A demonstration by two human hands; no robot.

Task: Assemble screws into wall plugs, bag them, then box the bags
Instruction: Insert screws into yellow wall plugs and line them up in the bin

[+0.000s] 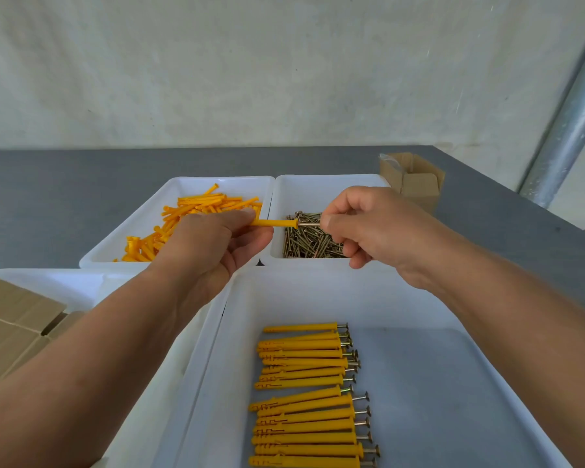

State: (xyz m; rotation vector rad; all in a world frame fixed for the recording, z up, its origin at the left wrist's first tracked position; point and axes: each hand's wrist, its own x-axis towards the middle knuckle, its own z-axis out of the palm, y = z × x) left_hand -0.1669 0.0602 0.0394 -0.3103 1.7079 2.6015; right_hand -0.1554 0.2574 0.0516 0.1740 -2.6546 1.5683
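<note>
- Left hand (213,244) pinches a yellow plastic wall plug (273,223) above the far trays.
- Right hand (362,224) grips a brass-coloured metal screw (309,224), its tip inside the plug.
- Assembled plugs (308,396) lie in the near white plastic tray (318,292).

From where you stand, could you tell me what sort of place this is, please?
Probably a small packing workbench, perhaps under a tent: white plastic trays of loose orange wall plugs and brass-coloured screws on a grey table, plus an open brown cardboard box.
</note>
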